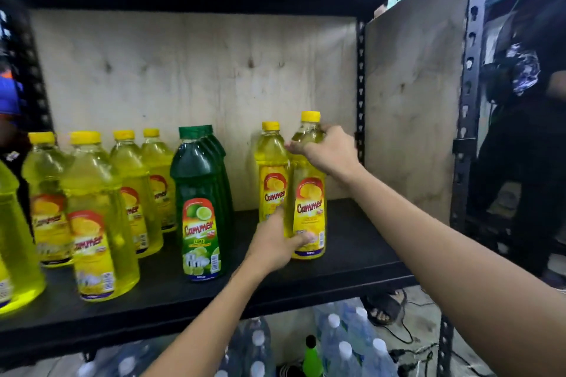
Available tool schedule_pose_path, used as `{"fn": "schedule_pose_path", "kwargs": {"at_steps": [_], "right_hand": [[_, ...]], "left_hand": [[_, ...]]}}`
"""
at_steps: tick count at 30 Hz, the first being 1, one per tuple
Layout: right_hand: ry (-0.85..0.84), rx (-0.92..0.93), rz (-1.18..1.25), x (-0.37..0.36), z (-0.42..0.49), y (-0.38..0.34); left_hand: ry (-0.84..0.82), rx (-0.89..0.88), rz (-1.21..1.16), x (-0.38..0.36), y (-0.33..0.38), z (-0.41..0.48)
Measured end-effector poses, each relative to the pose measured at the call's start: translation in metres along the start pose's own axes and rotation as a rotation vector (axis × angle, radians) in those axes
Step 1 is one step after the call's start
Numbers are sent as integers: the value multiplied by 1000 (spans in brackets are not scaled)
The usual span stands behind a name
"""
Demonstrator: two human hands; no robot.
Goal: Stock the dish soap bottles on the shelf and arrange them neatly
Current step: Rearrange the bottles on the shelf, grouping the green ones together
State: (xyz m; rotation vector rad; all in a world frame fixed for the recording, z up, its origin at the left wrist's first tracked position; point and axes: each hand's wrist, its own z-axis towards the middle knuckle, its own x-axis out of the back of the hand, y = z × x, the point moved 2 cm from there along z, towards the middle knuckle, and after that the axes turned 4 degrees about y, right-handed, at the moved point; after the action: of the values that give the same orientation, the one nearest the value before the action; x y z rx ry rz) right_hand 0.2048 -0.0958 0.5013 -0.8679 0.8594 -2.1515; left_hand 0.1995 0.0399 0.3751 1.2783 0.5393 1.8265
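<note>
On the shelf (352, 257), the yellow bottle (309, 193) stood upright at 3 o'clock from the green bottle (200, 223), touching a twin (271, 168) at its 10 o'clock. Full, it was probably weighty, stiff and slick, so neck and base seemed the best holds. The right hand (327, 153) curled round its neck and the left hand (272, 245) round its base. The labels (309, 208) read "Cammer", and the green one added "LIME"
</note>
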Motion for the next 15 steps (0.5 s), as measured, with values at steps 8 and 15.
{"fn": "schedule_pose_path", "kwargs": {"at_steps": [8, 15], "right_hand": [[-43, 61, -49, -22, -34, -24], [-32, 61, -138, -25, -42, -29]], "left_hand": [[-4, 29, -44, 21, -25, -25], [-95, 44, -63, 29, -26, -28]]}}
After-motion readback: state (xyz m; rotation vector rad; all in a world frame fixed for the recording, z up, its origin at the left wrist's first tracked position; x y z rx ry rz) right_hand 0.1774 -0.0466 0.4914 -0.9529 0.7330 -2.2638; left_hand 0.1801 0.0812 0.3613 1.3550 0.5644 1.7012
